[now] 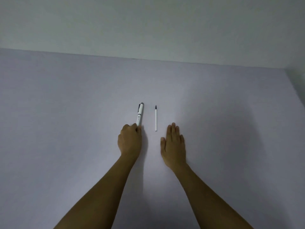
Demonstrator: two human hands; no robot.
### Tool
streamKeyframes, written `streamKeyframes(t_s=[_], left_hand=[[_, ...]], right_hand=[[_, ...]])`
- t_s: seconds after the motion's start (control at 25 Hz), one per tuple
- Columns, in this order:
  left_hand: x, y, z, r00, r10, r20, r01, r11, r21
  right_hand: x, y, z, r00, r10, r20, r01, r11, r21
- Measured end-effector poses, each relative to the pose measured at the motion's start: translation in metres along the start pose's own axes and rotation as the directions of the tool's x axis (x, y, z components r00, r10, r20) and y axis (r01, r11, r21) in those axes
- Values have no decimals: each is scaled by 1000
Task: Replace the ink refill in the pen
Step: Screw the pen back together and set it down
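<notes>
**Pen taken up at its near end; spare refill untouched**

A plain pale-lilac desk (pixel 66 113) runs back to a bare light wall; nothing lies on it but the two task items.

The left hand (pixel 129 140) is curled closed around the near end of the white pen (pixel 140 115), which points away from the person, grey clip end farthest out. Whether the pen is lifted or resting on the desk cannot be told. The right hand (pixel 173 146) lies flat, palm down, fingers together, holding nothing. The ink refill (pixel 156 119) lies between the two hands and slightly ahead of them, parallel to the pen, dark tip pointing away, just beyond the right hand's fingertips and apart from both hands.

Assessment: the step in hand appears to be securing the pen for opening. To do it well, the left hand should grip the barrel firmly, leaving the joint exposed for the right hand to pull or unscrew. The refill is thin and round; keep the wrists clear of it so it does not roll.
</notes>
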State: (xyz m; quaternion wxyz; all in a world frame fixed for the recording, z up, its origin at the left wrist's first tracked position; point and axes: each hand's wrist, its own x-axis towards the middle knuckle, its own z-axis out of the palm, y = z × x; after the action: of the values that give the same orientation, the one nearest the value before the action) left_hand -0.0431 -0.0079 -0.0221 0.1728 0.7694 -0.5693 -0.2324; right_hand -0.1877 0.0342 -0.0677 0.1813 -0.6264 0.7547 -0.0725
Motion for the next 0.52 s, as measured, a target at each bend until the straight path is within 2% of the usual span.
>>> streamKeyframes(t_s=[0.24,0.52], left_hand=[[-3,-3,23,996,34,-81,-25,994,106],[-4,-5,32,989,81,-123,-68,992,105]], right_hand=[[-2,-3,9,997,5,-75,-9,999,-51],[-2,-3,10,993,12,-114,-18,998,-54]])
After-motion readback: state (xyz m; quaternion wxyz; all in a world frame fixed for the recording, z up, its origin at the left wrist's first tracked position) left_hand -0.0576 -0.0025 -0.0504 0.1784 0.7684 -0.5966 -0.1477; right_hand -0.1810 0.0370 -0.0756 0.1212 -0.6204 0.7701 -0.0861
